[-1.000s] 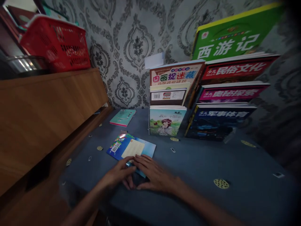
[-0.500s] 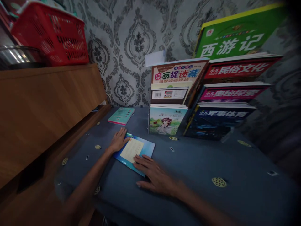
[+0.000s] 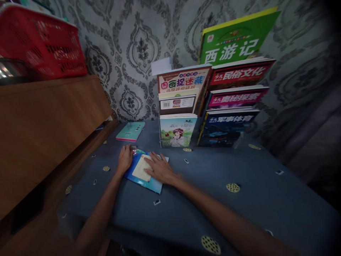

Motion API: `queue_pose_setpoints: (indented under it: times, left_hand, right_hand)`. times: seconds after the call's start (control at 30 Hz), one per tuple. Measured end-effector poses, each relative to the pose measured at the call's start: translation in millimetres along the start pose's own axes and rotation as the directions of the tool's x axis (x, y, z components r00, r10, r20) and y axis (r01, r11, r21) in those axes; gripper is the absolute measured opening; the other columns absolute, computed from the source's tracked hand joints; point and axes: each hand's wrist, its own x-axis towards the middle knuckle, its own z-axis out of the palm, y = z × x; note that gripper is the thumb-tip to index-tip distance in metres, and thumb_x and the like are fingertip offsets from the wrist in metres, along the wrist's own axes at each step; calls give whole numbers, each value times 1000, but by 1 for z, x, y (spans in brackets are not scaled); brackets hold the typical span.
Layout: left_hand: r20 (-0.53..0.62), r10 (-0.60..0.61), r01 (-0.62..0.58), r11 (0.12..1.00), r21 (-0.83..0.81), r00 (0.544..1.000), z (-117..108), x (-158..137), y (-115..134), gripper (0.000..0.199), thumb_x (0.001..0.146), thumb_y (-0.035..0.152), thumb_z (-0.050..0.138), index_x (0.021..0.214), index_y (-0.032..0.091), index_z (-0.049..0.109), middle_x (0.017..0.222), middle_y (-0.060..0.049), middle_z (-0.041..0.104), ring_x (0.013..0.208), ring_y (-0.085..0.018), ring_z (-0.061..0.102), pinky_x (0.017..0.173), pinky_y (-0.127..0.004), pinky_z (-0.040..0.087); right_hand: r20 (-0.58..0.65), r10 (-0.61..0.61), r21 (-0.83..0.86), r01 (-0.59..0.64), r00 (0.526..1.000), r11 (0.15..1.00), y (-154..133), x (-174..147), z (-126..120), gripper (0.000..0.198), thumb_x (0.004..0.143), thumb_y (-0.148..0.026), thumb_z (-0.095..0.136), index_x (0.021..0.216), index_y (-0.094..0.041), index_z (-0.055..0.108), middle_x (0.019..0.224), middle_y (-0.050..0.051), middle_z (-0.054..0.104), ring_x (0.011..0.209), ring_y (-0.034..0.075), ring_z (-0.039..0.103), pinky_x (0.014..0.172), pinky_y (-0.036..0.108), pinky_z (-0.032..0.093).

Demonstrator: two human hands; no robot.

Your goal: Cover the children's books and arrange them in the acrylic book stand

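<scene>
A blue book (image 3: 153,185) with a cream panel on its face lies on the cloth-covered table, slightly turned. Glossy clear film (image 3: 135,149) glints at its upper left corner. There my left hand (image 3: 124,159) has its fingers curled closed at the book's edge; their tips are partly hidden. My right hand (image 3: 160,169) rests palm down across the upper right of the book, fingers spread, covering part of the panel. Just beyond the left hand lies a thin teal book (image 3: 130,131) with a pink edge.
Several books stand upright at the back, among them a girl-cover book (image 3: 177,131), a dark blue book (image 3: 226,128) and a tall green book (image 3: 237,39). On the left, a wooden cabinet (image 3: 53,121) carries a red basket (image 3: 45,42). Patterned wallpaper (image 3: 141,49) closes off the back.
My right hand has moved up the book from its lower right edge. My left fingers have gone from lying flat to curled at the corner. The view has shifted to the right.
</scene>
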Motion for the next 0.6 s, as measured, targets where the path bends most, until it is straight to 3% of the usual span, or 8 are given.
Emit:
queue_pose_setpoints:
  times: [0.1, 0.3, 0.4, 0.5, 0.6]
  left_hand:
    - [-22, -42, 43, 999, 32, 999, -4, -13, 7, 37, 95, 24, 41, 130, 12, 49, 121, -18, 60, 116, -29, 56, 101, -42, 44]
    - [33, -4, 6, 999, -49, 999, -23, -76, 34, 37, 98, 39, 44, 126, 16, 50, 115, -12, 65, 108, -26, 61, 93, -40, 48]
    - [32, 16, -19, 993, 114, 999, -32, -100, 57, 35, 98, 37, 43, 125, 17, 54, 113, -13, 65, 106, -28, 61, 91, -44, 48]
    - [30, 172, -174, 952, 251, 985, -33, -106, 71, 34, 98, 28, 42, 128, 18, 56, 123, -16, 62, 112, -30, 58, 100, -53, 43]
    - [112, 389, -401, 907, 128, 914, -24, -103, 68, 35, 99, 20, 37, 128, 20, 58, 129, -12, 63, 119, -24, 58, 108, -48, 40]
  right_hand:
    - [0, 32, -8, -32, 999, 999, 4, -8, -3, 57, 96, -43, 52, 146, -16, 47, 157, 21, 34, 147, 34, 28, 118, 57, 20]
    - [15, -125, 77, 124, 992, 989, 46, -58, -23, 50, 98, -47, 45, 142, -24, 53, 153, 12, 43, 142, 30, 37, 115, 54, 30]
    - [31, -108, 75, 106, 994, 992, 54, -75, -31, 48, 100, -47, 40, 141, -25, 53, 152, 9, 46, 141, 29, 39, 115, 53, 30]
    - [19, -43, -7, 43, 999, 999, 32, -72, -24, 44, 100, -37, 43, 138, -19, 56, 147, 15, 51, 140, 31, 41, 118, 56, 25]
    - [59, -108, -25, 110, 992, 994, -1, -58, -6, 51, 98, -33, 46, 142, -9, 49, 151, 19, 44, 146, 28, 32, 121, 48, 24]
